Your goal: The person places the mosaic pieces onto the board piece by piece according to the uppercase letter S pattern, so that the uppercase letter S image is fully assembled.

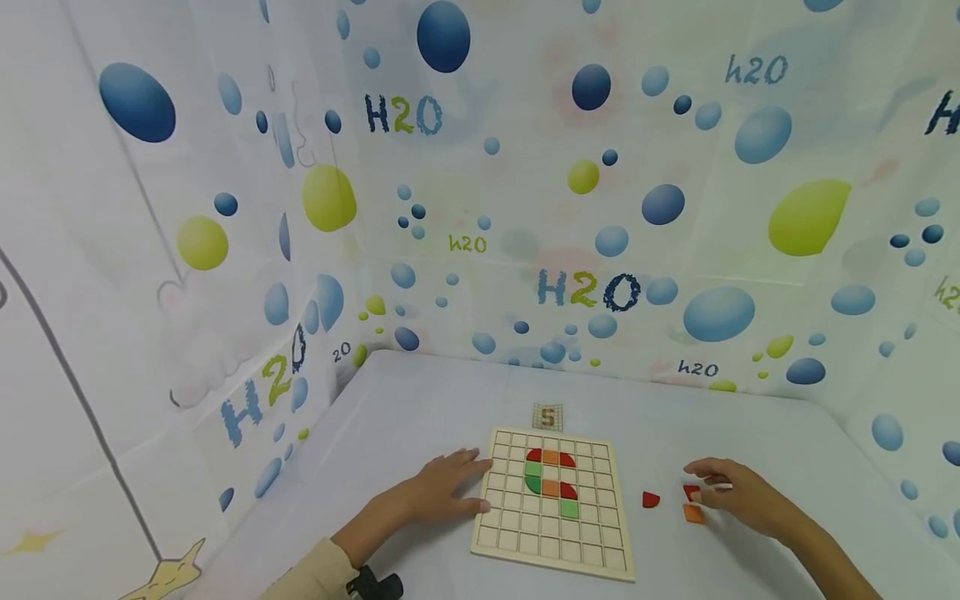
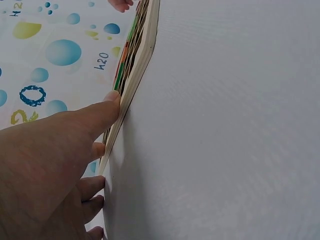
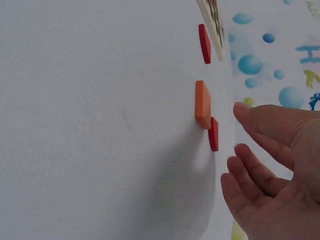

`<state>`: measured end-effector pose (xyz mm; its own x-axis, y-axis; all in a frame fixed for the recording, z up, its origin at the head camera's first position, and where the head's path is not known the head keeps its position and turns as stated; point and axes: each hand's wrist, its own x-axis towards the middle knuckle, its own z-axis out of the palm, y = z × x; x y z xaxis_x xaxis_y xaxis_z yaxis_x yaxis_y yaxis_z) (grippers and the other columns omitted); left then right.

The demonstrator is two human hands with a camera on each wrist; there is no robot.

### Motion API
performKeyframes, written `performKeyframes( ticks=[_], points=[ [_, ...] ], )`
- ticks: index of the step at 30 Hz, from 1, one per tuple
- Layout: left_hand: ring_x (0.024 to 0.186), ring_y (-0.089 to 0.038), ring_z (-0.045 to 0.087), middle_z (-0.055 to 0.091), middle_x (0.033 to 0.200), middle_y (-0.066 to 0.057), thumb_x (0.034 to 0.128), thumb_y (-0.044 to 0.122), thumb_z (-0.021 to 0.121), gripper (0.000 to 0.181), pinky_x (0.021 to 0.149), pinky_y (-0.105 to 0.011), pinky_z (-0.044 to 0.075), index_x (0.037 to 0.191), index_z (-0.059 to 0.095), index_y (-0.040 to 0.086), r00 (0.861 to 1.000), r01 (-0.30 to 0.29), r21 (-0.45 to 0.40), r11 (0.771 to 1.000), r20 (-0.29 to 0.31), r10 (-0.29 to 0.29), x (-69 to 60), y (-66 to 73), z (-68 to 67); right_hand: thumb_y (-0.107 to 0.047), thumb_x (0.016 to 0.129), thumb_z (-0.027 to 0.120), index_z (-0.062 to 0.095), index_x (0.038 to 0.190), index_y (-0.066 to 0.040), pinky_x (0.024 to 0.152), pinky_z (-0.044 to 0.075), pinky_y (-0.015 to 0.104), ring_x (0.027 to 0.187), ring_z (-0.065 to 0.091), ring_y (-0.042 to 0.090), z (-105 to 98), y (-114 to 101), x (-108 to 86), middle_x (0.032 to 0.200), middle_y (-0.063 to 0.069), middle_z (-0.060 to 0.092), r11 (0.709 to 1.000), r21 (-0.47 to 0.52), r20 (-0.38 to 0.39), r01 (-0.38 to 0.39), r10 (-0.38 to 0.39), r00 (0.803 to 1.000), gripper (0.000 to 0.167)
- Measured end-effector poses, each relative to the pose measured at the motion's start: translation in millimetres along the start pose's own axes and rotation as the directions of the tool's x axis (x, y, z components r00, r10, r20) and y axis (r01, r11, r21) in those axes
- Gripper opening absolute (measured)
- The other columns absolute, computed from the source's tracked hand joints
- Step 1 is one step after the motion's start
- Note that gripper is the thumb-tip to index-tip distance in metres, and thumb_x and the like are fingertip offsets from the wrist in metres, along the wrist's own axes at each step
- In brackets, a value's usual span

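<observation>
We held our right hand loosely parted, seemingly empty, a loose red piece just below its thumb. Our left hand, resting against the board, was farther off.

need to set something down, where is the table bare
Bare: left of the card, beyond the left hand; right of the card, beyond the loose pieces. Crowded: the left edge of the board, where that hand touches, and around the orange piece by the right hand.
</observation>
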<state>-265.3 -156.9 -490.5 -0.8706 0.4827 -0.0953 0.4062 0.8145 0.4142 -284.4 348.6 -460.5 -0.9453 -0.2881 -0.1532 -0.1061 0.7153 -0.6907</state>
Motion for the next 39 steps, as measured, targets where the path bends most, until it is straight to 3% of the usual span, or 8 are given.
performKeyframes(
  ticks=[4, 8, 11, 18, 25, 31, 39],
  points=[
    [0.159, -0.035, 0.031, 0.037, 0.170, -0.014, 0.0989, 0.064, 0.062, 0.078, 0.126, -0.064, 0.026, 0.162, 0.045, 0.022, 1.000, 0.007, -0.005, 1.000, 0.001, -0.007, 0.7, -0.2, 0.8, -0.016, 0.097, 0.073, 0.065, 0.134, 0.000, 0.099, 0.058, 0.053, 0.122, 0.060, 0.037, 2.9, 5.5, 0.4, 0.135, 0.018, 0.067, 1.000, 0.007, 0.017, 0.022, -0.022, 1.000, 0.041],
    [0.158, -0.035, 0.032, 0.037, 0.169, -0.015, 0.0992, 0.063, 0.063, 0.077, 0.126, -0.064, 0.027, 0.161, 0.045, 0.021, 1.000, 0.002, -0.006, 1.000, 0.000, -0.002, 0.4, 0.0, 1.5, -0.015, 0.097, 0.074, 0.069, 0.125, -0.002, 0.097, 0.058, 0.049, 0.115, 0.061, 0.029, 5.7, 8.0, 3.7, 0.124, 0.011, 0.070, 0.998, -0.051, 0.000, 0.032, -0.033, 0.999, 0.032],
    [0.158, -0.036, 0.032, 0.038, 0.169, -0.015, 0.0995, 0.063, 0.063, 0.077, 0.125, -0.064, 0.028, 0.161, 0.046, 0.020, 1.000, -0.005, -0.003, 1.000, -0.004, 0.005, 0.4, -0.2, 1.6, -0.019, 0.096, 0.077, 0.072, 0.120, -0.005, 0.093, 0.059, 0.043, 0.111, 0.061, 0.024, 6.2, 7.9, 6.5, 0.119, 0.005, 0.068, 0.995, -0.100, -0.021, 0.008, -0.010, 1.000, 0.028],
    [0.158, -0.036, 0.031, 0.037, 0.169, -0.015, 0.0997, 0.064, 0.061, 0.077, 0.126, -0.064, 0.027, 0.162, 0.045, 0.021, 1.000, -0.007, -0.004, 1.000, 0.001, 0.007, 0.7, -1.2, 1.9, -0.019, 0.095, 0.080, 0.071, 0.118, -0.005, 0.091, 0.061, 0.042, 0.106, 0.061, 0.022, 7.6, 3.0, 7.7, 0.114, 0.005, 0.066, 0.991, -0.132, -0.034, -0.018, 0.014, 0.999, 0.029],
    [0.158, -0.035, 0.032, 0.037, 0.169, -0.015, 0.0995, 0.063, 0.062, 0.077, 0.126, -0.064, 0.027, 0.161, 0.045, 0.021, 1.000, 0.002, -0.001, 1.000, -0.005, -0.002, -1.4, -1.0, 0.9, -0.017, 0.093, 0.081, 0.071, 0.110, -0.009, 0.079, 0.058, 0.028, 0.093, 0.060, 0.017, 15.8, 2.7, 14.0, 0.097, -0.002, 0.067, 0.989, -0.143, -0.047, -0.036, 0.030, 0.998, 0.021],
    [0.158, -0.036, 0.032, 0.038, 0.169, -0.016, 0.0997, 0.062, 0.063, 0.077, 0.125, -0.065, 0.027, 0.161, 0.045, 0.019, 1.000, -0.009, -0.007, 1.000, -0.008, 0.009, -2.4, 1.6, -0.3, -0.017, 0.094, 0.079, 0.069, 0.108, -0.009, 0.079, 0.058, 0.028, 0.091, 0.059, 0.016, 17.0, 3.3, 15.9, 0.094, -0.003, 0.066, 0.981, -0.190, -0.044, -0.032, 0.024, 0.999, 0.018],
    [0.158, -0.036, 0.032, 0.037, 0.169, -0.015, 0.0999, 0.062, 0.063, 0.077, 0.125, -0.065, 0.027, 0.161, 0.045, 0.020, 1.000, -0.007, -0.007, 1.000, -0.006, 0.007, -3.7, 4.0, -1.5, -0.014, 0.096, 0.078, 0.068, 0.107, -0.007, 0.079, 0.057, 0.027, 0.091, 0.059, 0.017, 18.7, -0.8, 14.1, 0.093, -0.002, 0.065, 0.984, -0.178, -0.038, -0.026, 0.019, 0.999, 0.016]
  ],
)
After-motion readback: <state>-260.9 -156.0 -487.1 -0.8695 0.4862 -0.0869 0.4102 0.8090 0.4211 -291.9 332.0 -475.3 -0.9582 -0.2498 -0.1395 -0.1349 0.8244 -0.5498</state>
